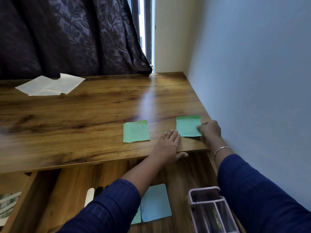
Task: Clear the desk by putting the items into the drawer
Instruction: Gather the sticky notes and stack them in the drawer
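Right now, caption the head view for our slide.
Right hand pinches a green square paper note on the wooden desk; wooden drawer open.

A wooden desk [84, 115] with dark, streaky grain carries a few papers. Near its front edge lies a scribbled green note [136, 131], flat on the wood. To the right of that note, apart from it, lies a plain green note [187, 126], its near right corner slightly raised. Between the two, just right of the scribbled note, the left hand [168, 145] rests flat on the desk with its thumb over the front edge. The right hand [211, 130] holds the plain note's right edge. Far behind and left of the scribbled note lie overlapping white sheets [50, 85].
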